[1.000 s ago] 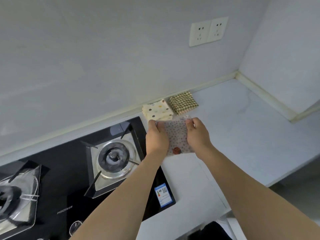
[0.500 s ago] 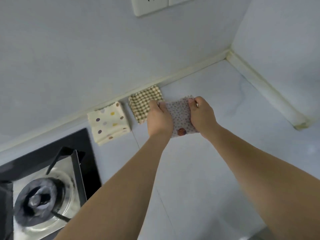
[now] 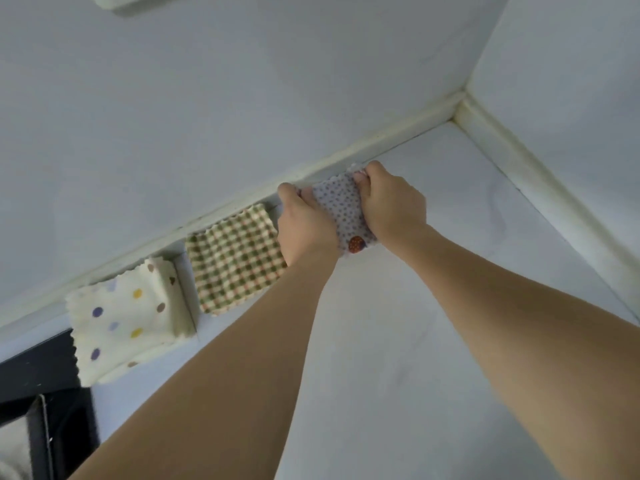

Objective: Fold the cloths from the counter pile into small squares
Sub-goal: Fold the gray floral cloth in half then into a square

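Observation:
A small folded white cloth with fine dots and a red strawberry print (image 3: 343,213) lies against the back wall of the pale counter (image 3: 398,341). My left hand (image 3: 304,226) grips its left edge and my right hand (image 3: 388,202) grips its right edge, fingers curled over the far corners. To its left sit two folded squares: a green checked cloth (image 3: 235,261) and a cream cloth with coloured polka dots (image 3: 124,320), both along the wall.
The black glass hob (image 3: 38,372) fills the lower left corner, with the polka dot cloth overlapping its edge. The wall corner and its raised trim (image 3: 460,109) close off the counter at the back right. A wall socket plate (image 3: 124,1) shows at the top.
Both hands carried the dotted cloth away from the hob, to the right of the checked cloth and back to the wall. The camera followed to the right and closer.

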`<state>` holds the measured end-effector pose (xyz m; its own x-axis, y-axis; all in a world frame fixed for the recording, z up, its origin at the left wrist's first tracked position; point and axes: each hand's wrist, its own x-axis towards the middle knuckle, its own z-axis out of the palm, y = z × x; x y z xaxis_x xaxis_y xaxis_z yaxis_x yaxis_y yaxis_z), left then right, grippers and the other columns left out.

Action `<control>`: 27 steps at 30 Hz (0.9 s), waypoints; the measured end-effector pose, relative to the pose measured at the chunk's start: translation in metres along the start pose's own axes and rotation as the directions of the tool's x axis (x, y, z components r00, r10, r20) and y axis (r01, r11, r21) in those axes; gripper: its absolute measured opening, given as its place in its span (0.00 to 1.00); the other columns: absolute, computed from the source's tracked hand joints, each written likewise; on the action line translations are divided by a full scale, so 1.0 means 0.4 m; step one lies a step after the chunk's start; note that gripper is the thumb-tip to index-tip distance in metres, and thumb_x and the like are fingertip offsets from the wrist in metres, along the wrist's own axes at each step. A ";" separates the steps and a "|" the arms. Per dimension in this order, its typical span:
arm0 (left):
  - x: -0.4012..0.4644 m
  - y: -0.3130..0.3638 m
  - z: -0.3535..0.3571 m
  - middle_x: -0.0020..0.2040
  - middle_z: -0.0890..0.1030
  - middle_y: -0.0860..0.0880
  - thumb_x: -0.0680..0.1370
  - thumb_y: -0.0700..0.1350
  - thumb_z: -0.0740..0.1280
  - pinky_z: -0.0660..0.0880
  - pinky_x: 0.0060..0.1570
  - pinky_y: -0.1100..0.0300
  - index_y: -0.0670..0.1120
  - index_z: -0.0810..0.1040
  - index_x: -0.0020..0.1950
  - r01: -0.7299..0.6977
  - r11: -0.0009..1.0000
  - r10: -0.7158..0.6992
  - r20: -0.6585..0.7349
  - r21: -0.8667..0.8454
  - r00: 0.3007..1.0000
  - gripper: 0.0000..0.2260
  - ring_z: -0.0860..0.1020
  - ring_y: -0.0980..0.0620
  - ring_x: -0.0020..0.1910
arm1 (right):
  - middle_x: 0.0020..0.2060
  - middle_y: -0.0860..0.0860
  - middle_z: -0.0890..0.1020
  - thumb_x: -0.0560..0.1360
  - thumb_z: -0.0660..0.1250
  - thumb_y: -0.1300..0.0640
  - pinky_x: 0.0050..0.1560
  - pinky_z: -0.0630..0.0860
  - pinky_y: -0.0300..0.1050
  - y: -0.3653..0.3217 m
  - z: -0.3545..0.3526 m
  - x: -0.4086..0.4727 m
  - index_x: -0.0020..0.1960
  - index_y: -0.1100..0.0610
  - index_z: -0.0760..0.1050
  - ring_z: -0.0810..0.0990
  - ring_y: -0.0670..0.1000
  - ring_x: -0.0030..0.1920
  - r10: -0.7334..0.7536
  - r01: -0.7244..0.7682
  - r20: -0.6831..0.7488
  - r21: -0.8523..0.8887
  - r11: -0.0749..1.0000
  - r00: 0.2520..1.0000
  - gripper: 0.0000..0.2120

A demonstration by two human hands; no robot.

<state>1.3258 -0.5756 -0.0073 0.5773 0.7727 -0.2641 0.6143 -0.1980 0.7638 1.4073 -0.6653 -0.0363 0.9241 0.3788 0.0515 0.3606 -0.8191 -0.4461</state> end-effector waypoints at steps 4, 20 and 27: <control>0.036 -0.015 0.021 0.38 0.73 0.50 0.84 0.51 0.48 0.63 0.29 0.58 0.47 0.64 0.54 0.040 0.999 -0.040 -0.034 0.007 0.999 0.10 0.72 0.52 0.35 | 0.26 0.48 0.65 0.83 0.52 0.48 0.33 0.58 0.46 0.015 0.055 0.010 0.47 0.57 0.72 0.67 0.54 0.33 -0.079 0.069 -0.104 -0.094 0.993 0.991 0.17; -0.046 0.070 -0.056 0.61 0.70 0.44 0.75 0.38 0.56 0.78 0.33 0.55 0.47 0.62 0.63 0.210 0.960 -0.197 0.085 -0.184 0.977 0.16 0.76 0.40 0.55 | 0.56 0.53 0.76 0.79 0.59 0.52 0.59 0.73 0.55 -0.004 -0.015 -0.029 0.63 0.58 0.72 0.76 0.53 0.55 0.179 -0.098 -0.154 0.427 0.899 0.972 0.15; -0.144 -0.047 -0.211 0.63 0.72 0.43 0.79 0.38 0.56 0.66 0.60 0.54 0.41 0.69 0.67 -0.298 0.943 0.294 0.052 0.146 0.954 0.17 0.70 0.44 0.61 | 0.57 0.57 0.76 0.78 0.60 0.60 0.60 0.72 0.53 -0.106 -0.090 -0.224 0.63 0.61 0.72 0.75 0.56 0.58 0.002 0.076 -0.196 0.390 0.918 0.981 0.14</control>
<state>1.2357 -0.5655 0.0431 0.7594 0.6481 -0.0582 0.4859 -0.5053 0.7132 1.3139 -0.6800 0.0103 0.9317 0.2855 0.2246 0.3518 -0.5548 -0.7539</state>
